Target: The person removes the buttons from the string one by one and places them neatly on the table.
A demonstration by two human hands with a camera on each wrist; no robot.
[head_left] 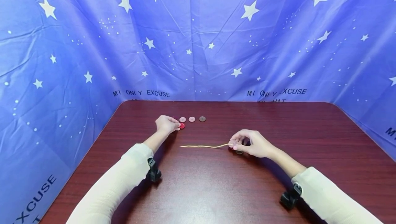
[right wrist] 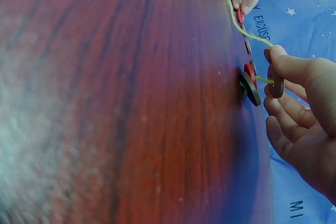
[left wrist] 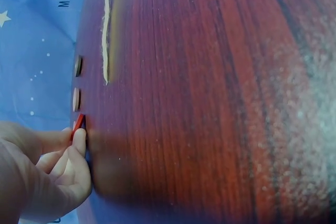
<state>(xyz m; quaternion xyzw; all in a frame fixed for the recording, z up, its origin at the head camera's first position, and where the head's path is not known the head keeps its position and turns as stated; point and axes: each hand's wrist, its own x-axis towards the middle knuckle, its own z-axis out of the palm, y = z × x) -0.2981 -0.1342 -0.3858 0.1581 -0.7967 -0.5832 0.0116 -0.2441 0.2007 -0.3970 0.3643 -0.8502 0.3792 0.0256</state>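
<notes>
At the far left of the table, my left hand (head_left: 166, 124) pinches a red button (head_left: 182, 126) between thumb and fingers; the left wrist view shows the red button (left wrist: 78, 123) tilted on edge. My right hand (head_left: 253, 144) holds a pinkish-brown button (head_left: 232, 144) on a yellow cord (head_left: 204, 146), whose loose end stretches leftward. Below those fingers, in the right wrist view, another red button (right wrist: 249, 72) and a dark button (right wrist: 250, 89) hang together on the cord. Fingers partly cover the held brown button (right wrist: 276, 83).
Beyond the left hand, two pink buttons (head_left: 182, 119) and a brown button (head_left: 202, 119) lie in a row near the back of the dark red wooden table (head_left: 198, 182). A blue star-patterned curtain (head_left: 198, 28) surrounds its back and sides.
</notes>
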